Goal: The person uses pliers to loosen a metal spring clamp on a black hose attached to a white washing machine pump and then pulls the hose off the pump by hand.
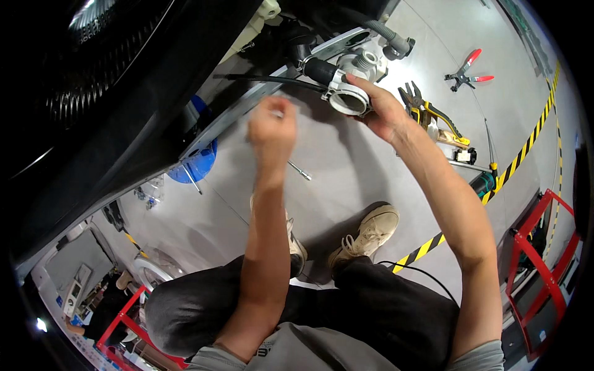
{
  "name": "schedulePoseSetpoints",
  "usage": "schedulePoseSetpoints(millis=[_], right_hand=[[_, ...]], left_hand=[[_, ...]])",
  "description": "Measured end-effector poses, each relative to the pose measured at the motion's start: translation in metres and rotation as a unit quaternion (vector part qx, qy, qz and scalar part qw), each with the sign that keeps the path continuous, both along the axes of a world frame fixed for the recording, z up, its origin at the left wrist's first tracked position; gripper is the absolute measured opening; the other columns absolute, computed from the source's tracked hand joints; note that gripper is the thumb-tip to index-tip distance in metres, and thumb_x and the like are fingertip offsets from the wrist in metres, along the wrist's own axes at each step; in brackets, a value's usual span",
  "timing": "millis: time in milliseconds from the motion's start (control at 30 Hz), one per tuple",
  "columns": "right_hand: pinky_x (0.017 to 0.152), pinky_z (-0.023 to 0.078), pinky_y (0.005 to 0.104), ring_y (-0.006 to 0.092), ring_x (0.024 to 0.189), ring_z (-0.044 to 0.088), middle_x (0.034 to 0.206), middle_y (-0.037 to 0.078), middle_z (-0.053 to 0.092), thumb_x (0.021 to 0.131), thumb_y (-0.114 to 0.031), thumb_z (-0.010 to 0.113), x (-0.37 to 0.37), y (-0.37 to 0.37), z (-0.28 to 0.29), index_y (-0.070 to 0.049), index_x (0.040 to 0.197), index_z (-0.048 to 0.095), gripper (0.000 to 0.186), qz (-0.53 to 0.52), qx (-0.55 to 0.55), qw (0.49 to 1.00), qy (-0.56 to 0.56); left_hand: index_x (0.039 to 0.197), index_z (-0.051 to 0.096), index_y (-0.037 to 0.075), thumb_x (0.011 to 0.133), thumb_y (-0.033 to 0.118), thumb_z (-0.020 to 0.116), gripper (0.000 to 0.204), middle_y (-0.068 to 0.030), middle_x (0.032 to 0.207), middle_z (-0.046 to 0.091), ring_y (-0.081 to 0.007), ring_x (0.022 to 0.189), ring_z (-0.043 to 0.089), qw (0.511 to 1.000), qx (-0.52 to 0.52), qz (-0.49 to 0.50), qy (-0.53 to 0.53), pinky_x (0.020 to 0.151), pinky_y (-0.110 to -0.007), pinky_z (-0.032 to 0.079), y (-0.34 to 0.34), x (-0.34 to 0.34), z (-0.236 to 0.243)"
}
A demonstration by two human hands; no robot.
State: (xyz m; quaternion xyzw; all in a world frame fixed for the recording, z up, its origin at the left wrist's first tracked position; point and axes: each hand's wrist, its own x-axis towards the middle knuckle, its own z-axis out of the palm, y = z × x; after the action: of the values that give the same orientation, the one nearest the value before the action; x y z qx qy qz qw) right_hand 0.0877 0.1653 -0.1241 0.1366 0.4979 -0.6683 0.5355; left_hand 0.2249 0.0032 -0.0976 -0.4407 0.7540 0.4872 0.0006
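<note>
My right hand [387,117] grips a white plastic pump housing [356,101] with an open ring facing up. A black rubber hose [320,70] with a clamp joins the housing to a dark elbow [299,49] under the black appliance body [102,123]. My left hand [272,123], slightly blurred, is left of the housing and apart from it, fingers curled; what they hold, if anything, cannot be made out. A thin black tube [260,78] runs just above it to the housing. A grey corrugated hose [378,29] ends behind the housing.
Red-handled pliers [463,78], yellow-black pliers [445,120], a screwdriver [493,176] and a metal extension bar [300,171] lie on the floor. Striped tape [520,161] crosses it. Red frames [535,266] stand right and lower left, where another person [108,312] works. A blue round object [195,164] sits under the edge.
</note>
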Motion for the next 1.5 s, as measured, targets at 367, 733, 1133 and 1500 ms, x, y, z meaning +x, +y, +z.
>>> schedulePoseSetpoints(millis=[367, 733, 1133, 1500], right_hand=[[0.076, 0.055, 0.0315, 0.0144, 0.089, 0.066, 0.103, 0.005, 0.070, 0.087, -0.034, 0.073, 0.000, -0.011, 0.022, -0.006, 0.112, 0.065, 0.038, -0.001, 0.026, 0.998, 0.057], [0.082, 0.052, 0.0306, 0.0176, 0.089, 0.066, 0.105, 0.011, 0.069, 0.083, -0.035, 0.075, 0.001, -0.006, 0.039, 0.004, 0.115, 0.063, 0.052, 0.028, 0.062, 0.984, 0.163], [0.076, 0.044, 0.0255, 0.0113, 0.084, 0.054, 0.094, 0.005, 0.060, 0.081, -0.042, 0.077, 0.001, 0.004, 0.057, 0.006, 0.113, 0.056, 0.061, 0.109, 0.071, 0.954, 0.270], [0.072, 0.043, 0.0264, 0.0106, 0.081, 0.051, 0.093, 0.005, 0.061, 0.081, -0.043, 0.078, -0.006, 0.003, 0.052, 0.005, 0.119, 0.057, 0.065, 0.142, 0.077, 0.931, 0.326]], left_hand=[[0.118, 0.061, 0.003, 0.071, 0.008, 0.076, 0.049, -0.0117, 0.114, 0.063, -0.0290, 0.115, 0.055, 0.699, -0.449, -0.550, 0.089, 0.108, -0.044, 0.035, -0.043, -0.082, 0.041], [0.107, 0.054, 0.003, 0.071, 0.010, 0.077, 0.043, -0.0134, 0.099, 0.066, -0.0311, 0.107, 0.061, 0.693, -0.361, -0.623, -0.021, 0.106, -0.057, 0.029, -0.036, -0.101, 0.032], [0.089, 0.060, 0.006, 0.070, -0.002, 0.069, 0.022, -0.0084, 0.076, 0.065, -0.0287, 0.089, 0.065, 0.702, -0.339, -0.626, 0.025, 0.104, -0.053, 0.031, -0.047, -0.100, 0.024], [0.104, 0.062, 0.008, 0.069, 0.002, 0.067, 0.036, -0.0108, 0.085, 0.068, -0.0294, 0.096, 0.064, 0.695, -0.285, -0.655, -0.080, 0.108, -0.051, 0.026, -0.048, -0.110, 0.035]])
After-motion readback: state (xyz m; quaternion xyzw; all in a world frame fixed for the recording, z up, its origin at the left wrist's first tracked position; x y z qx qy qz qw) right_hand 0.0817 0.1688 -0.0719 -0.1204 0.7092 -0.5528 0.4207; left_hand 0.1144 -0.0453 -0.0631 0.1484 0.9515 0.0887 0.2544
